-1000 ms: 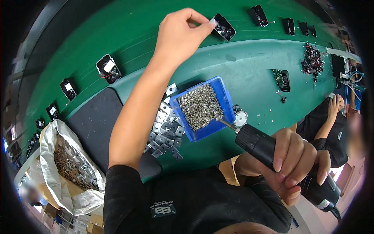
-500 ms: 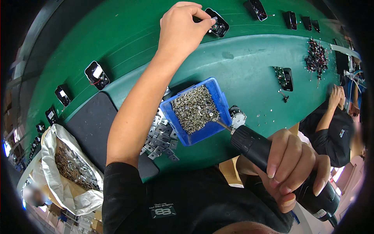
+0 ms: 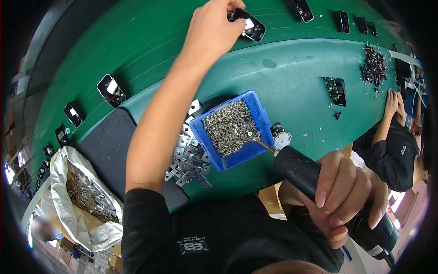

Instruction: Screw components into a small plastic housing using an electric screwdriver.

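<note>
My left hand [image 3: 213, 28] reaches to the far green belt, its thumb and curled fingers closed round the near end of a small black plastic housing [image 3: 258, 33]. A bright plate [image 3: 248, 24] lies inside that housing beside the thumb. In my right hand [image 3: 343, 192] is a black electric screwdriver [image 3: 297, 168], held tilted with its bit pointing to the far left. The bit's tip is among the small screws [image 3: 228, 128] in a blue plastic tray [image 3: 261, 114], with a single screw head visible at or near it. The far fingers of my left hand are partly hidden.
Metal plates [image 3: 187, 162] lie left of the tray, near a dark mat [image 3: 107, 141] and a white sack [image 3: 59, 176] of metal parts. A round metal part [image 3: 281, 137] sits at the tray's right. More housings [image 3: 112, 91] line the belt; a co-worker's hands [image 3: 394, 106] rest at right.
My left hand has gone from pinching a small metal plate over the housing to gripping the housing, where a bright plate now lies. The screwdriver bit has shifted slightly among the screws.
</note>
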{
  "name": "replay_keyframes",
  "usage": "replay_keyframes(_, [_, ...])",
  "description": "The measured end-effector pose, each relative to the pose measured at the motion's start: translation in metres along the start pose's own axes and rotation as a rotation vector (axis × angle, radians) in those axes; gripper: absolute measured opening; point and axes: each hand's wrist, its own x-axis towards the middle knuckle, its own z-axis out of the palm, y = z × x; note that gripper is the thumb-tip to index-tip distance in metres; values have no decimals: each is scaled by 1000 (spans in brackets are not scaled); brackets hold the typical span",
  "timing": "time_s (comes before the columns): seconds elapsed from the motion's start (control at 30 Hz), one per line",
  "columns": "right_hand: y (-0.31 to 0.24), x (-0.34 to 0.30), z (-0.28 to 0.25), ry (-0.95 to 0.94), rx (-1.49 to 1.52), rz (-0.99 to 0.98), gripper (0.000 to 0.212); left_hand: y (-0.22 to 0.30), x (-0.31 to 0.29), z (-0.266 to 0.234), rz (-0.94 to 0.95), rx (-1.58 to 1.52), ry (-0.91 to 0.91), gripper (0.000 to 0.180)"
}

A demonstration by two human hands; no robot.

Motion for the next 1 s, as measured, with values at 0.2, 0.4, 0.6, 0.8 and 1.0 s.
replay_keyframes(0.2, [-1, -4, 6, 71, -12, 18, 49, -24, 22, -26, 342, -59, -379, 34])
replay_keyframes(0.4, [0, -2, 7, 47, 1, 27, 50, -21, 21, -36, 191, 221, -377, 32])
replay_keyframes(0.6, [0, -3, 15, 129, -53, -2, 45, -21, 20, -25, 197, 281, -303, 29])
replay_keyframes(0.8, [-4, 0, 21, 145, 11, 77, 41, -40, 13, -50, 117, -45, -293, 40])
replay_keyframes(1.0, [-6, -1, 25, 241, 89, -37, 38, -1, -93, -67, 677, 121, -43, 23])
